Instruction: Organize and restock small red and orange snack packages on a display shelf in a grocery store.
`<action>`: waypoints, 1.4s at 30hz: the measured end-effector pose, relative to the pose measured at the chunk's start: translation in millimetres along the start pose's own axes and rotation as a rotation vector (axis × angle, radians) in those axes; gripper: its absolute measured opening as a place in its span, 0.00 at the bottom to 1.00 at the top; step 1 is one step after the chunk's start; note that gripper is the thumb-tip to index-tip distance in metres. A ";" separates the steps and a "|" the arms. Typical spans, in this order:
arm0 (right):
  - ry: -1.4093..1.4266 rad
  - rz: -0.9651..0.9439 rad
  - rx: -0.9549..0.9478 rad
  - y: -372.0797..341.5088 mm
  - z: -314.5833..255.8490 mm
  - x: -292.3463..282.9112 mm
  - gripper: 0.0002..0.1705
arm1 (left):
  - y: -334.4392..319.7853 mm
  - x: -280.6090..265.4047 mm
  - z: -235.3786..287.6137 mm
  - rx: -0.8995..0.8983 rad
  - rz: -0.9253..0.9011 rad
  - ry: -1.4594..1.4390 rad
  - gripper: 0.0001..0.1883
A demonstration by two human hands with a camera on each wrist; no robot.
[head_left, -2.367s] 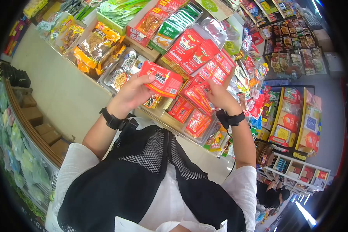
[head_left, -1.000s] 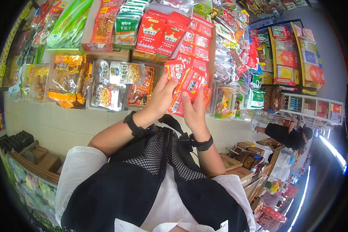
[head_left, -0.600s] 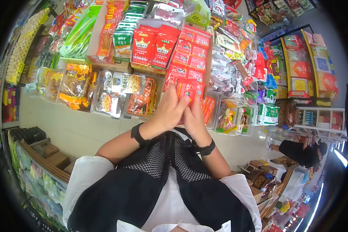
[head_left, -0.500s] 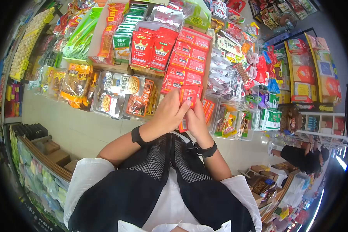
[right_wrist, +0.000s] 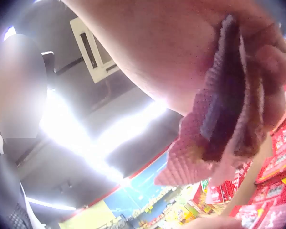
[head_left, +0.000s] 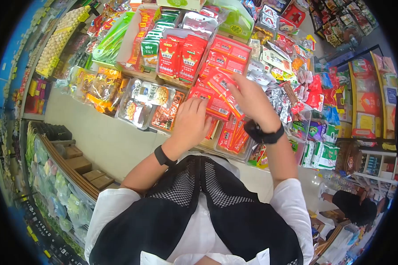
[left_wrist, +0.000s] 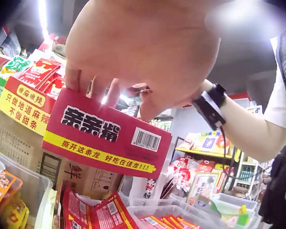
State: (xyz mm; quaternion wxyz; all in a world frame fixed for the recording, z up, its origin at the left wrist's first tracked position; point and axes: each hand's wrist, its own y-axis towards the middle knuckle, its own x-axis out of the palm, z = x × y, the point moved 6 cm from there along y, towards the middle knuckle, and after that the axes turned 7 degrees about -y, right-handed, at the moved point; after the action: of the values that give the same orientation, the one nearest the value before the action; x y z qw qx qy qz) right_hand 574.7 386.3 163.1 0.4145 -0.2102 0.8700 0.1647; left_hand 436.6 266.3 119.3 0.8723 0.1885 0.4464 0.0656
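Note:
My left hand (head_left: pixel 191 125) is at the near left corner of a red cardboard display box (left_wrist: pixel 102 129). In the left wrist view its fingers reach over the box's front panel and their tips are hidden behind it; I cannot tell whether it grips the panel. Several flat red snack packets (head_left: pixel 221 85) are in my right hand (head_left: pixel 254 104), slanted over the box's packet rows (head_left: pixel 229 52). In the right wrist view, crinkled packet edges (right_wrist: pixel 193 148) show between the fingers of that hand.
Taller red pouches (head_left: pixel 181 55) stand left of the box. Clear tubs hold nut packs (head_left: pixel 152 95) and more red packets (head_left: pixel 232 137) in front. Silver snack packs (head_left: pixel 285 101) lie to the right. Another person (head_left: pixel 353 205) is farther right.
Half a second ago both hands held the red packets together near my body. Now the left hand has left them for the box's corner, and the right has carried them forward and right.

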 end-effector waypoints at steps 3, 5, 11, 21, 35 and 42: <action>-0.218 -0.140 -0.170 37.3 11.3 31.6 0.16 | -7.0 6.9 5.6 0.028 -0.023 0.058 0.21; -0.278 -0.335 -0.224 53.3 15.5 60.8 0.16 | -10.0 11.0 5.8 0.026 -0.007 0.089 0.22; -0.387 -0.057 -0.343 41.2 -2.7 61.6 0.15 | -12.1 10.8 9.1 0.012 0.014 0.119 0.21; -0.400 -0.103 -0.431 32.7 13.0 80.1 0.17 | -9.4 12.9 0.5 0.029 0.039 0.025 0.19; 0.394 0.293 -0.134 -122.4 15.7 -51.5 0.07 | -76.4 62.9 -31.5 -0.295 -0.003 -0.180 0.18; 0.458 0.150 0.170 -205.4 77.2 6.2 0.05 | -71.4 96.0 -44.6 -0.326 -0.017 0.184 0.40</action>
State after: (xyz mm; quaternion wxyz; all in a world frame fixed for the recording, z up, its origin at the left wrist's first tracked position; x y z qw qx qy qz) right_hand 724.6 244.4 88.6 0.2097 -0.1413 0.9650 0.0692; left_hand 453.8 239.8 -4.4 0.8473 0.0339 0.5093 0.1466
